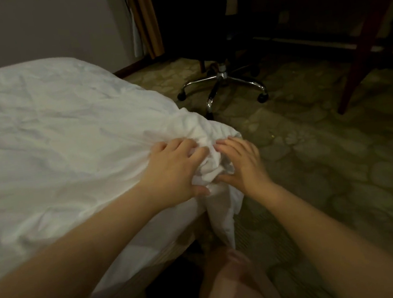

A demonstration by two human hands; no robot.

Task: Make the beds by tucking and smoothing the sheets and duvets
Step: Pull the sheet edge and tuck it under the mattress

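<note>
A white sheet covers the bed on the left, wrinkled across its top. At the bed's near corner the sheet is bunched into a thick wad, with a loose tail hanging down toward the floor. My left hand lies on the left side of the wad, fingers curled into the cloth and thumb under it. My right hand is on the wad's right side, fingers and thumb wrapped round the bunched cloth. The mattress edge under the corner is partly hidden by the hanging cloth.
An office chair with a chrome star base on castors stands just beyond the bed corner. A dark wooden desk leg slants down at the right. Patterned carpet spreads to the right of the bed. A curtain hangs by the wall.
</note>
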